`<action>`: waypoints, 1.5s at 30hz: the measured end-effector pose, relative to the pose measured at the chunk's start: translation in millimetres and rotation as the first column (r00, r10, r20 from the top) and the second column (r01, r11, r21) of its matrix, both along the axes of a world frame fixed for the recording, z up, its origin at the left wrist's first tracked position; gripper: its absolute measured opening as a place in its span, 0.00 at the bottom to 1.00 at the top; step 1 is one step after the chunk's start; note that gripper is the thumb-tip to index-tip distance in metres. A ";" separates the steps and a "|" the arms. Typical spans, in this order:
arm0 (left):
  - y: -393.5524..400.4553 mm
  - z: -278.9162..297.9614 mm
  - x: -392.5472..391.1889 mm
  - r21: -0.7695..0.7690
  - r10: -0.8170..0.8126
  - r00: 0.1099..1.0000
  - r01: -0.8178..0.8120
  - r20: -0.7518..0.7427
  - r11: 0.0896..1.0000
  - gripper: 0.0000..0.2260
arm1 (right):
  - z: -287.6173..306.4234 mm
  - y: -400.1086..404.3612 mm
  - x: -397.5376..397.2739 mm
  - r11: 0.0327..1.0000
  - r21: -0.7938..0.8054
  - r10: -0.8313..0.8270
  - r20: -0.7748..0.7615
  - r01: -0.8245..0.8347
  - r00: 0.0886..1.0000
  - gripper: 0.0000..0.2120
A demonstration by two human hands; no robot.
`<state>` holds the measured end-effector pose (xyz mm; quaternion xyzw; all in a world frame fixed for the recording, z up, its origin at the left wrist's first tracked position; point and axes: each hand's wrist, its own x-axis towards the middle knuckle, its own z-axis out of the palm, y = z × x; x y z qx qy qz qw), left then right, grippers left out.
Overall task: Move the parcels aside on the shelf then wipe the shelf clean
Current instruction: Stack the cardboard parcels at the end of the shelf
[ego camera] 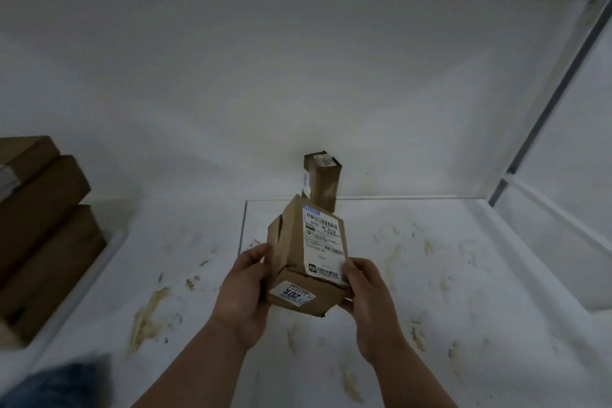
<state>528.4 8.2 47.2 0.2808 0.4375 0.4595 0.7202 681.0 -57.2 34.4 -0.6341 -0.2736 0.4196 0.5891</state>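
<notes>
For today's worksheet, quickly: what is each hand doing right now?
Left hand: grips the cardboard parcel on its left side.
Right hand: grips the same parcel on its right side.

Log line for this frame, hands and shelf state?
phase: moving parcels | left hand + right hand: gripping labelled parcel | small parcel: upright at back | shelf: stained, unwiped

Dim, flat, greyish light with faint shadows — soft focus throughout, motion blur lower left, wide-angle bending at the edges.
</notes>
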 end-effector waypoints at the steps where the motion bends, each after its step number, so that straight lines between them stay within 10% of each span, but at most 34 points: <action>1: -0.7 -0.6 -9.4 0.018 0.001 1.000 -0.001 -0.008 1.000 0.17 | -0.3 -0.5 -9.0 1.000 -0.015 0.009 -0.005 -0.009 1.000 0.07; 22: -26.0 10.5 -98.7 0.388 -0.050 0.976 0.132 -0.213 0.912 0.15 | -16.4 -13.0 -102.1 0.994 -0.113 -0.021 -0.257 -0.009 0.966 0.13; 29: -32.3 16.6 -87.1 0.515 0.039 0.883 0.237 -0.468 0.824 0.21 | -11.1 -11.4 -92.2 0.997 -0.077 0.003 -0.285 -0.027 0.958 0.24; 35: -39.6 16.0 -68.2 0.526 0.015 0.791 0.392 -0.611 0.755 0.26 | -8.7 -20.2 -74.9 0.997 0.040 0.082 -0.368 -0.073 0.926 0.14; 45: -46.5 25.2 -54.2 0.469 0.108 0.585 0.510 -0.803 0.721 0.31 | -8.3 -33.1 -58.7 0.904 0.186 0.424 -0.271 -0.385 0.864 0.39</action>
